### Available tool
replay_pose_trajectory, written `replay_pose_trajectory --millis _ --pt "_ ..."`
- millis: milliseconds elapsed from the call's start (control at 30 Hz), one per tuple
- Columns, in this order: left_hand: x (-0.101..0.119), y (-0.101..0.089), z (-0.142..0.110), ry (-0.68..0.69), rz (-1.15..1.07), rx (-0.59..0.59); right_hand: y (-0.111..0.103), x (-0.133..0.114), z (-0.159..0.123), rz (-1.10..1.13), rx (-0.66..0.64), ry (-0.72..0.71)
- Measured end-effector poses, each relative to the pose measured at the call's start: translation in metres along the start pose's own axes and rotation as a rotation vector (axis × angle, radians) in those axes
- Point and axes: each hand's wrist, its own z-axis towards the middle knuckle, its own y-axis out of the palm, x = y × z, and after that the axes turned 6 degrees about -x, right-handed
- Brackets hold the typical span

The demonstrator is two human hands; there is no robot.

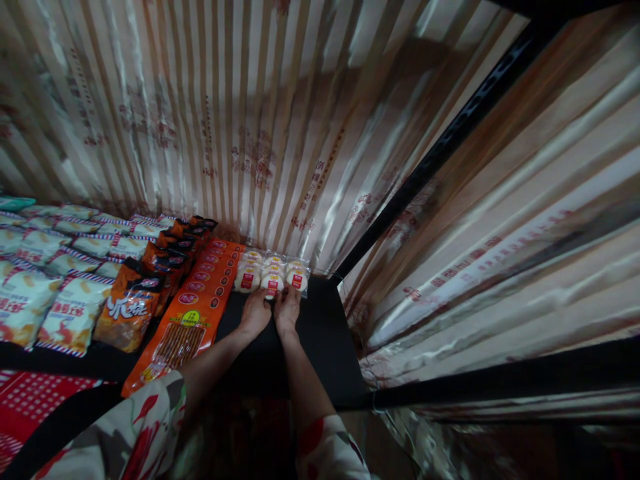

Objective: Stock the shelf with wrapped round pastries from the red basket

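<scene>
Clear-wrapped packets of round white crackers with red labels lie in short rows on the black shelf [320, 333]. The front middle cracker packet [272, 283] is between my two hands. My left hand [256, 312] has its fingers closed at that packet's lower left edge. From the other side, my right hand [287, 309] pinches the lower right edge, near the right-hand cracker packet [297, 277]. Another cracker packet [247, 279] lies just left of the middle one. My fingertips are partly hidden by the backs of my hands.
Long orange snack packs [185, 313] lie left of the crackers. Farther left stand orange-and-black bags [129, 310] and rows of pale snack bags [75, 312]. A striped plastic sheet [280, 120] hangs behind, and a black frame post [415, 177] slants up at the shelf's right corner.
</scene>
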Motion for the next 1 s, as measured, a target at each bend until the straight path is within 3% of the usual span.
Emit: replay_pose_trajectory --millis 467,1000 --pt "0.003 -0.003 -0.007 -0.028 0.010 0.007 -0.006 -0.004 -0.010 0.014 -0.015 -0.008" --pt "0.004 -0.008 -0.046 -0.053 0.089 -0.051 -0.021 -0.025 -0.064 -0.003 -0.093 -0.101"
